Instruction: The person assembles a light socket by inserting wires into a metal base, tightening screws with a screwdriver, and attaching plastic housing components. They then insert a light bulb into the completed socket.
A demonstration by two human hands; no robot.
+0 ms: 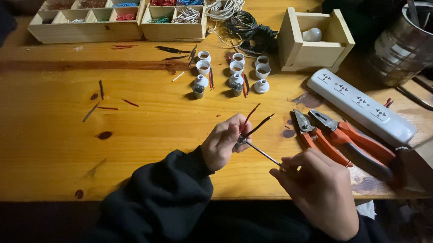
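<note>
Here, the left hand (223, 143) pinches two wires (255, 120), the right hand (318, 187) grips one screwdriver (261, 152); two pliers (334, 140) and nine white sockets (233, 72) lie on the surface (48, 125).

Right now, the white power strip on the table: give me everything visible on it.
The power strip is a long, white, plastic-looking bar with rounded ends, lying flat on the wooden table, angled from upper left to lower right. Four sockets show along its top face; nothing is plugged into any of them. It sits right of the small white lamp holders, below the open wooden box, just above the orange-handled pliers. Neither hand touches it. Its cord is not clear to see.
</note>
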